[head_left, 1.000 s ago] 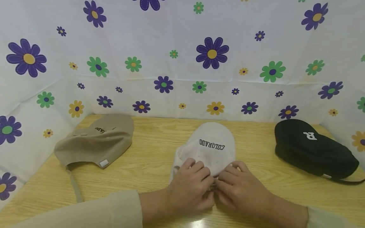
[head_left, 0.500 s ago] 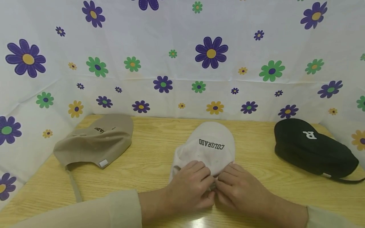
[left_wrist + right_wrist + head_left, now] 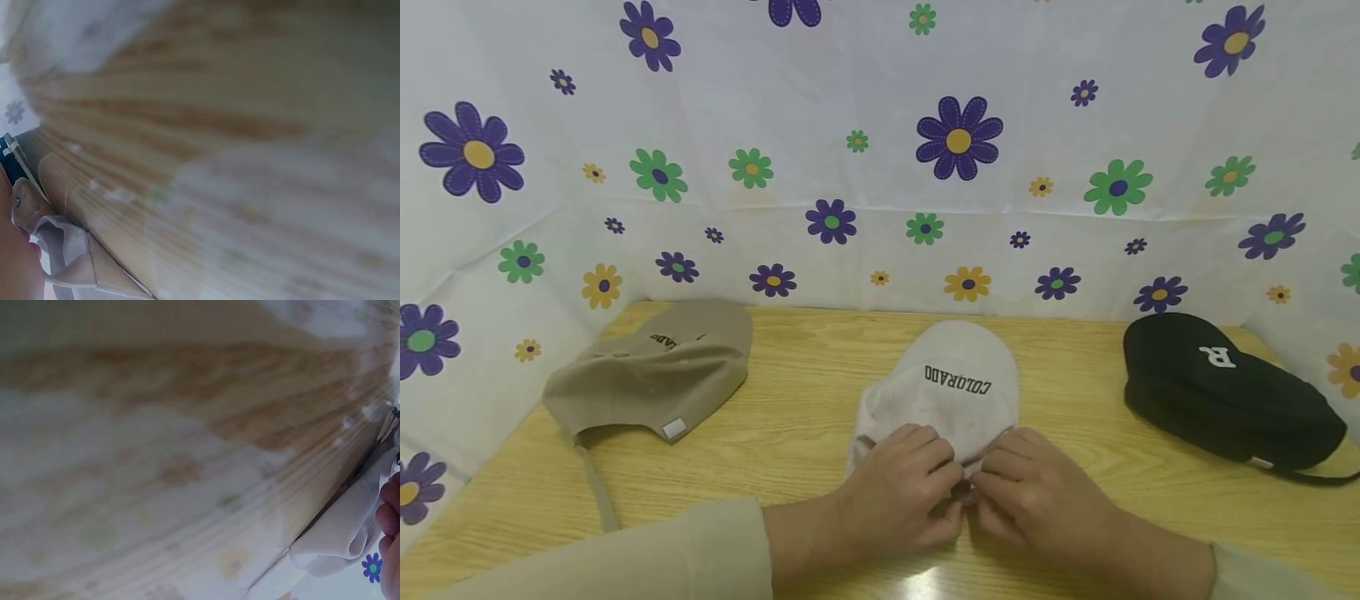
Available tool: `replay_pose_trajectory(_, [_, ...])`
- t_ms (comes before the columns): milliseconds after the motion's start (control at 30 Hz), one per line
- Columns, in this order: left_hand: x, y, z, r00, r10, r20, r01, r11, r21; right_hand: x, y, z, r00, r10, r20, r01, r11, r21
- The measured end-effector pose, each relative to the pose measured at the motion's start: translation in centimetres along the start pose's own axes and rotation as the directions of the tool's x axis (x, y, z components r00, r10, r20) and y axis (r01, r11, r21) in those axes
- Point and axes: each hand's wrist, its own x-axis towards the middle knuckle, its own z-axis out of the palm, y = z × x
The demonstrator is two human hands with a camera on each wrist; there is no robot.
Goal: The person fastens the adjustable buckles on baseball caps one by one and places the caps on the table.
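Observation:
A pale cap (image 3: 955,400) with dark COLORADO lettering, upside down in the head view, lies at the middle of the table, brim away from me. My left hand (image 3: 898,492) grips its near edge with curled fingers. Close beside it, my right hand (image 3: 1045,500) pinches the same edge, and a small piece of the cap shows in the narrow gap between the hands. The fingers hide most of that back part. In the left wrist view the cap's edge (image 3: 69,250) bends beside the fingers; in the right wrist view the pale cloth (image 3: 337,531) hangs in a fold near the fingertips (image 3: 387,519).
A tan cap (image 3: 647,392) with a loose strap rests on the wooden table (image 3: 805,400) at the left. At the right lies a black cap (image 3: 1210,400) with a white R. Behind stands a white cloth (image 3: 865,67) printed with flowers.
The right fingers have curled lower onto the cap's edge. Since then my right hand has shifted slightly right, widening the gap between the hands. The caps stay in place.

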Motion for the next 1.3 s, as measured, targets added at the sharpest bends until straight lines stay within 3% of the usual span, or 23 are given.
replay_pose_trajectory(367, [-0.2,-0.2,-0.2,0.999,0.012,-0.029,-0.012,1.000,0.004,0.1,-0.3,-0.4,0.986,0.129,0.108,-0.131,0.991,0.012])
replay_pose_trajectory(733, [0.0,-0.5,-0.1,0.997,0.033,-0.068,-0.031,0.999,0.018,0.2,-0.2,-0.2,0.994,0.096,0.054,-0.096,0.995,-0.018])
replay_pose_trajectory(967, [-0.6,-0.1,-0.2,0.995,-0.027,-0.094,0.024,0.999,-0.035,0.2,0.0,0.2,0.997,0.070,0.038,-0.070,0.998,0.005])
replay_pose_trajectory(1100, [-0.5,0.2,-0.9,0.999,0.008,-0.053,-0.008,1.000,0.004,0.2,-0.3,0.1,0.999,0.030,0.017,-0.030,0.999,0.010])
replay_pose_trajectory(1300, [0.3,-0.6,-1.1,0.991,0.123,0.058,-0.127,0.990,0.059,-0.2,-0.6,0.0,0.999,0.034,0.008,-0.034,0.999,-0.003])
